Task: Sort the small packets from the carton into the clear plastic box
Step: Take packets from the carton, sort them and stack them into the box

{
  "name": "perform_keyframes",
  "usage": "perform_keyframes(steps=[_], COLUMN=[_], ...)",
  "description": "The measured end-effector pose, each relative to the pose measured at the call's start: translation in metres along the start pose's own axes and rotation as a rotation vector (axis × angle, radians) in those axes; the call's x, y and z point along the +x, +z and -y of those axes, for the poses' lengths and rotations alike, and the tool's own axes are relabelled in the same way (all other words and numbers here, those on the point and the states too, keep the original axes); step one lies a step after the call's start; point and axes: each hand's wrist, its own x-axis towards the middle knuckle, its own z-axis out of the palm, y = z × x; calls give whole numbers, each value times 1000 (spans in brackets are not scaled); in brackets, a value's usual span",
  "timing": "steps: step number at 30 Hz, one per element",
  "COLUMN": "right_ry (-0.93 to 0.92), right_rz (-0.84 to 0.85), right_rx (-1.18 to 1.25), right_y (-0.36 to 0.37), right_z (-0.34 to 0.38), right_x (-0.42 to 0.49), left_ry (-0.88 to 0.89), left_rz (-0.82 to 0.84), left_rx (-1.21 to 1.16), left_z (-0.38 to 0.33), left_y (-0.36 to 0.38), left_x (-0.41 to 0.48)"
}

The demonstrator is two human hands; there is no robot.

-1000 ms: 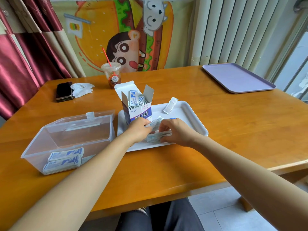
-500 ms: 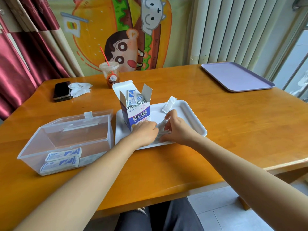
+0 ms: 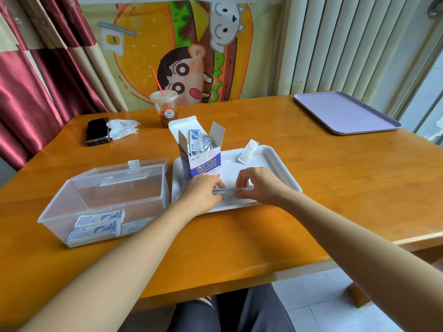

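Over the white tray point(image 3: 282, 164), the left hand point(image 3: 203, 189) and right hand point(image 3: 260, 185) pinch opposite ends of a packet bundle point(image 3: 226, 191), which should be squared before going into the clear plastic box point(image 3: 60, 212).

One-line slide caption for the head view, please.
Left hand and right hand pinch a stack of packets at the white tray, beside the open carton.

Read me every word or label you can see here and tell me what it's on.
"创口贴": front of the carton.
"CHUANGKOUTIE": just beneath.
Print on the packets in the clear plastic box: too small to read.
Print on the packets inside the carton: too small as well.
Cup label: blurred.
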Motion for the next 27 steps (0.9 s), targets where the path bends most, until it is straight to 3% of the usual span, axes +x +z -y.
perform_keyframes(steps=[5, 13, 27], right_ry=[42, 158, 85], right_rz=[-25, 33, 22], right_rx=[-11, 16, 100], right_y=[0, -1, 5], right_z=[4, 1, 8], right_x=[2, -1, -1], left_ry=[-21, -59, -35], left_rz=[-119, -109, -103], left_rx=[-74, 12, -70], left_z=[4, 12, 6], left_y=[-2, 5, 7], left_x=[-5, -12, -10])
